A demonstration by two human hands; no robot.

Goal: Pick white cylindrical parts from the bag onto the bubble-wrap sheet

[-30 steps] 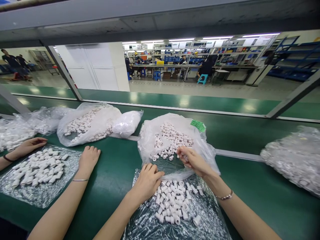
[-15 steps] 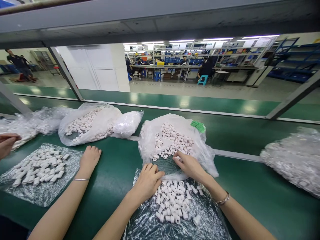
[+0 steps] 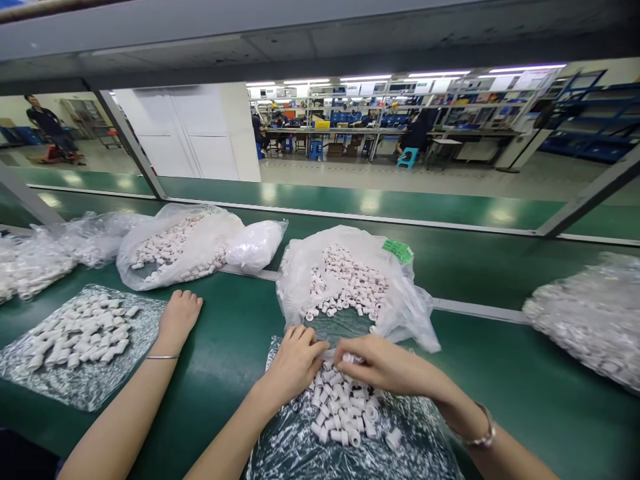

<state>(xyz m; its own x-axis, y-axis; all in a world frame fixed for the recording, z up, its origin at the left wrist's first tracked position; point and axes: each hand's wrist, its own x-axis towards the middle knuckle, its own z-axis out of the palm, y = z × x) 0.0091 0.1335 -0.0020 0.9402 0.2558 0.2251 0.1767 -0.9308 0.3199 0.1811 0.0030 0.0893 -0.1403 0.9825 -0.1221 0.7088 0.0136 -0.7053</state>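
My left hand (image 3: 294, 360) is closed at the front lip of a clear plastic bag (image 3: 413, 317), thumb and fingers pinching its edge. Inside that bag lies a heap of small white plastic pipe fittings (image 3: 353, 277). My right hand (image 3: 383, 363) is curled beside my left, just in front of the bag mouth, with a few white fittings (image 3: 351, 358) showing between its fingers. Directly beneath both hands, a loose pile of white fittings (image 3: 345, 407) rests on a crinkled clear plastic sheet (image 3: 410, 453). My right palm is hidden.
On the left, a co-worker's hand (image 3: 180, 320) lies beside another plastic sheet (image 3: 90, 393) bearing fittings. More filled bags stand behind it (image 3: 230, 227) and at the right (image 3: 590, 320). A metal post (image 3: 590, 190) and an overhead shelf (image 3: 320, 40) frame the green bench (image 3: 500, 393).
My right hand has come out of the bag towards me, over the pile, carrying some fittings. My left hand stays at the bag's lip. The co-worker's other hand has left the view at far left.
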